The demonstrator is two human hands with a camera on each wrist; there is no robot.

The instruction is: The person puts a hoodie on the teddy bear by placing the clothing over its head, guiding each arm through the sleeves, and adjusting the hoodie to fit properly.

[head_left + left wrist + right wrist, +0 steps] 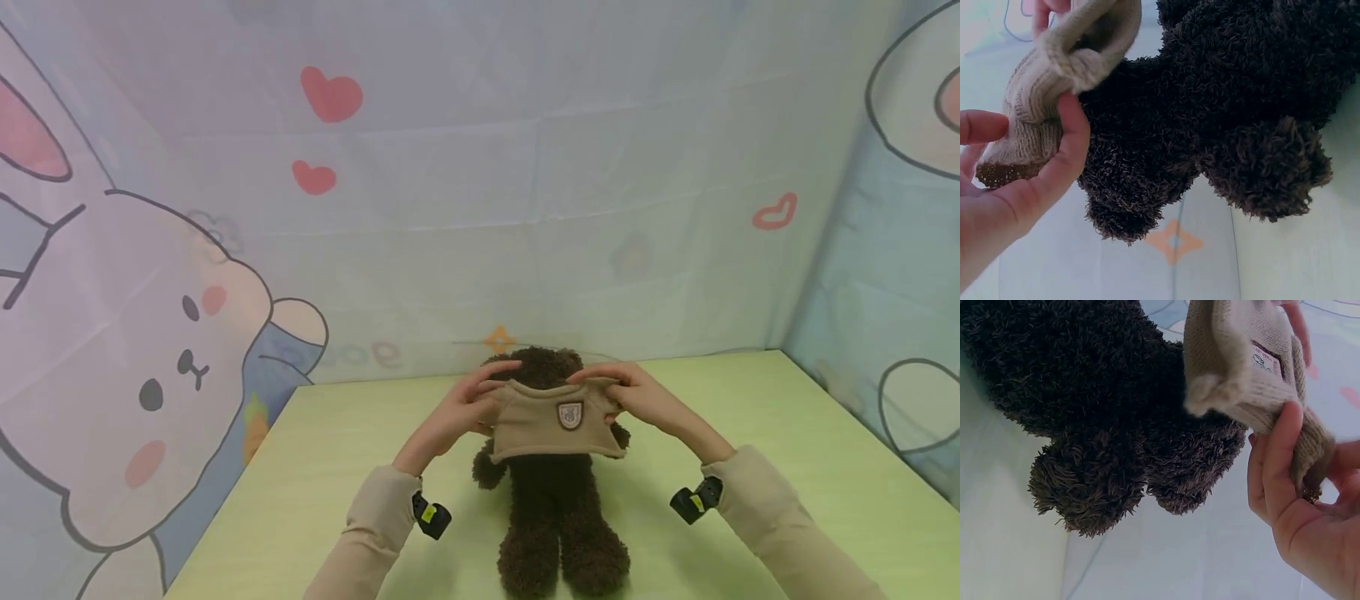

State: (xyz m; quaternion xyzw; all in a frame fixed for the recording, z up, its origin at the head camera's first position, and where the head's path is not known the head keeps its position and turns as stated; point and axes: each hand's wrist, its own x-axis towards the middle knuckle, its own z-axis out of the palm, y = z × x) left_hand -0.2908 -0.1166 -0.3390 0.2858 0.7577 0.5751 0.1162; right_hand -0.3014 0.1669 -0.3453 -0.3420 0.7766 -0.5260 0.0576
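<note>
As hands (456,408) (643,395) grip the sweater (536,423), hem (543,451) hangs free.

At 4 o'clock, the right hand (1313,534) holds one end of the beige sweater (1241,381) between fingers and thumb. The sweater stretches up to 1 o'clock, its badge (1266,361) facing 2 o'clock. Fingers of the left hand (1299,334) show beyond it, near 1 o'clock. The dark, shaggy plush (1060,369) spreads from 11 o'clock to the middle, one rounded limb poking toward 8. The bench (1004,550) lies at 8 o'clock, a pale cloth (1204,562) at 6.
</note>
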